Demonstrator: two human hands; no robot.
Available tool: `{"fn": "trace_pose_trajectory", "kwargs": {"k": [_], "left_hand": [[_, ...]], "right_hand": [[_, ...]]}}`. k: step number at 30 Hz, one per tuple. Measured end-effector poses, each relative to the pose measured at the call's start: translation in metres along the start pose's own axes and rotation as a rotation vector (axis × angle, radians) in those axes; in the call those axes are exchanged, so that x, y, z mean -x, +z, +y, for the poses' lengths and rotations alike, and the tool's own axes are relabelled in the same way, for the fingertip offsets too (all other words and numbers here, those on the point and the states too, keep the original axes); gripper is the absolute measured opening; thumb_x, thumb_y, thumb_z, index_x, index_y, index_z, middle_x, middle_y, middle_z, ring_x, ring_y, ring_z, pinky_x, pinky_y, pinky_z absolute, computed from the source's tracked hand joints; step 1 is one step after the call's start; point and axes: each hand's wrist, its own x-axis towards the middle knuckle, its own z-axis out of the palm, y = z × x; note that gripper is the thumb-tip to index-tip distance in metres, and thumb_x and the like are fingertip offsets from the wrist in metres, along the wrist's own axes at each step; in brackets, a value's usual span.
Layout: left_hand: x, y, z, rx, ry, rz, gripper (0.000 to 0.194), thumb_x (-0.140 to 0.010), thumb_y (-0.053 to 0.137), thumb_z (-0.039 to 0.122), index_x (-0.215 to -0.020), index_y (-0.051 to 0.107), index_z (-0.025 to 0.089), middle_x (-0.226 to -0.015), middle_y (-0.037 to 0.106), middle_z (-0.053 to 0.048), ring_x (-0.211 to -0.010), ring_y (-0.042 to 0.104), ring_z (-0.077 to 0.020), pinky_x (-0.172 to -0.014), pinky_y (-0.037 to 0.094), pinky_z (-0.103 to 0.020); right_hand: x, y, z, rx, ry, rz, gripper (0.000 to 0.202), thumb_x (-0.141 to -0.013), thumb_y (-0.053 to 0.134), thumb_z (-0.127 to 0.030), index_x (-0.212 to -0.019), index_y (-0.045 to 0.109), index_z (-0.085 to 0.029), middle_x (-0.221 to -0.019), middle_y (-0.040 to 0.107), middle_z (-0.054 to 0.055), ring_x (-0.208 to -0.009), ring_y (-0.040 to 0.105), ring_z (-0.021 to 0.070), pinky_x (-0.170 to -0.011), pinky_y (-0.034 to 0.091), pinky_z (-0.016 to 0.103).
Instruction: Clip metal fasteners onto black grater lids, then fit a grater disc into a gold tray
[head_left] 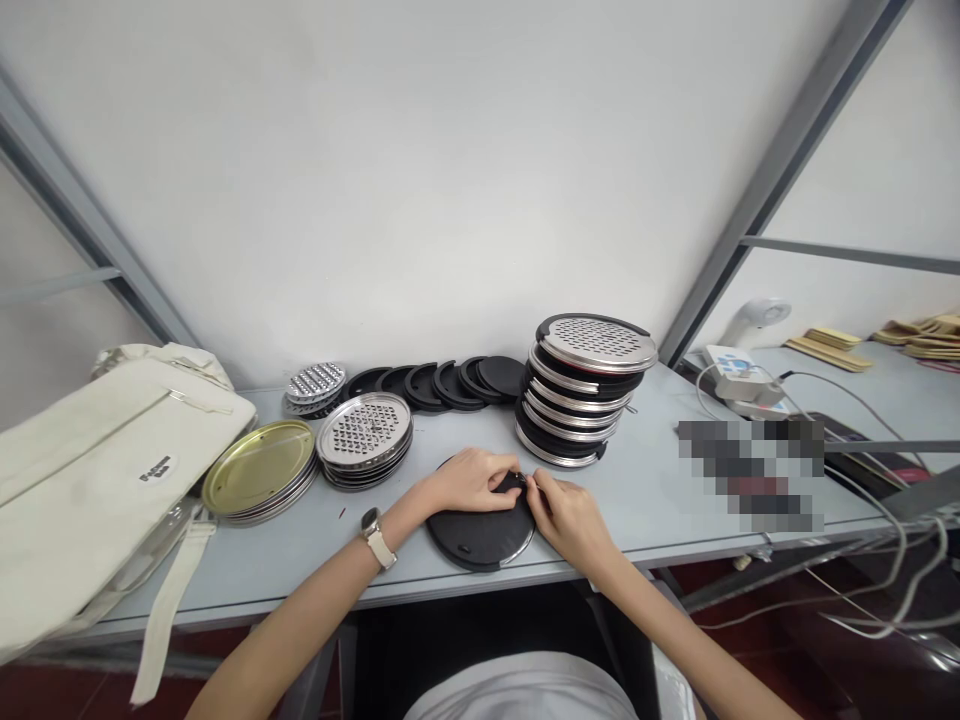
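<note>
A round black disc [480, 535] lies near the table's front edge, with a bit of shiny metal rim at its lower right. My left hand [476, 480] rests on its upper part, thumb and fingers closed around a black piece at the disc's top right edge. Against that same edge, my right hand [566, 515] pinches something small and dark, too small to make out. Both hands' fingertips nearly meet. Behind them to the right stands a tall stack of black-and-metal discs [577, 400], topped by a perforated plate [598, 341].
At left are a cream bag [112, 480], gold-coloured discs [259, 468] and perforated metal plates [365, 432]. Smaller grater plates [316, 382] and overlapping black discs [457, 385] line the wall. White boxes [739, 372] and cables sit at right, beyond a metal frame post [742, 210].
</note>
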Motion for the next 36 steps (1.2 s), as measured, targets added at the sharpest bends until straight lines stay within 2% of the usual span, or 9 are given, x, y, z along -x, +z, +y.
{"fn": "trace_pose_trajectory", "kwargs": {"k": [6, 13, 21, 27, 31, 33, 36], "left_hand": [[-0.001, 0.0033, -0.0021, 0.031, -0.016, 0.021, 0.011, -0.078, 0.061, 0.026, -0.078, 0.052, 0.019, -0.055, 0.045, 0.009, -0.052, 0.044, -0.0078, -0.058, 0.035, -0.019], [-0.0027, 0.0046, -0.0023, 0.047, -0.03, 0.035, 0.01, -0.079, 0.059, 0.026, -0.077, 0.053, 0.019, -0.054, 0.046, 0.007, -0.061, 0.055, -0.0113, -0.063, 0.039, -0.02], [-0.0027, 0.0048, -0.0026, 0.038, 0.004, 0.035, 0.009, -0.081, 0.059, 0.028, -0.082, 0.055, 0.02, -0.055, 0.046, 0.007, -0.057, 0.052, -0.0099, -0.061, 0.037, -0.02], [-0.0036, 0.0006, -0.0096, -0.088, -0.012, 0.062, 0.009, -0.085, 0.052, 0.02, -0.092, 0.057, 0.02, -0.06, 0.05, 0.006, -0.056, 0.05, -0.0093, -0.058, 0.034, -0.02], [-0.0028, -0.0021, -0.0078, -0.16, -0.062, 0.06, 0.014, -0.085, 0.051, 0.024, -0.098, 0.054, 0.02, -0.06, 0.052, 0.006, -0.056, 0.052, -0.0112, -0.057, 0.035, -0.022], [-0.0026, -0.0018, -0.005, -0.219, -0.105, 0.095, 0.018, -0.085, 0.052, 0.028, -0.101, 0.051, 0.02, -0.062, 0.055, 0.005, -0.055, 0.052, -0.0129, -0.054, 0.033, -0.023], [-0.0026, -0.0007, -0.0023, -0.318, -0.161, 0.132, 0.018, -0.084, 0.053, 0.035, -0.094, 0.051, 0.02, -0.068, 0.059, 0.002, -0.058, 0.054, -0.0154, -0.054, 0.031, -0.025]], "right_hand": [[-0.001, 0.0008, -0.0034, 0.093, -0.067, 0.071, 0.032, -0.1, 0.03, -0.021, -0.072, 0.046, -0.019, -0.053, 0.052, 0.0, -0.046, 0.049, 0.0148, -0.051, 0.031, 0.027], [0.0005, 0.0007, -0.0033, 0.08, -0.066, 0.084, 0.03, -0.1, 0.031, -0.02, -0.073, 0.044, -0.02, -0.054, 0.05, -0.001, -0.046, 0.047, 0.0141, -0.05, 0.031, 0.027], [0.0021, 0.0018, -0.004, 0.034, -0.032, 0.101, 0.028, -0.099, 0.031, -0.02, -0.073, 0.04, -0.021, -0.057, 0.048, -0.002, -0.048, 0.047, 0.0133, -0.05, 0.033, 0.025], [0.0031, 0.0016, -0.0048, 0.069, -0.02, 0.206, 0.027, -0.098, 0.03, -0.017, -0.073, 0.036, -0.022, -0.053, 0.04, -0.004, -0.044, 0.042, 0.0128, -0.048, 0.029, 0.026], [0.0012, 0.0, -0.0043, 0.056, 0.035, 0.18, 0.026, -0.098, 0.03, -0.017, -0.073, 0.036, -0.022, -0.053, 0.039, -0.005, -0.043, 0.041, 0.0124, -0.047, 0.029, 0.026], [0.0004, -0.0011, -0.0041, 0.037, 0.07, 0.157, 0.026, -0.098, 0.03, -0.018, -0.074, 0.036, -0.022, -0.052, 0.039, -0.005, -0.043, 0.041, 0.0124, -0.046, 0.028, 0.026], [-0.0003, -0.0018, -0.0037, 0.006, 0.124, 0.131, 0.025, -0.099, 0.03, -0.02, -0.075, 0.036, -0.022, -0.053, 0.041, -0.005, -0.043, 0.042, 0.0125, -0.046, 0.028, 0.025]]}}
